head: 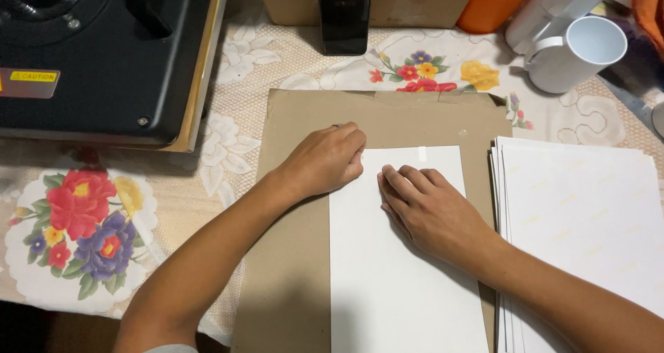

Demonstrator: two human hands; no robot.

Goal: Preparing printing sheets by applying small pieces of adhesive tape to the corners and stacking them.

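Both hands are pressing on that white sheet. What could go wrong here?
The left hand and right hand press only the top of the sheet, so it might crease or slide on the brown paper. The paper stack lies close beside the right arm and could get nudged.

Both arms are reaching in from the bottom, bare to the elbow. The left hand (pixel 324 161) is lying curled in a loose fist, knuckles up. The right hand (pixel 425 211) is lying flat — palm down, fingers (pixel 401 180) together, pointing toward the left hand.
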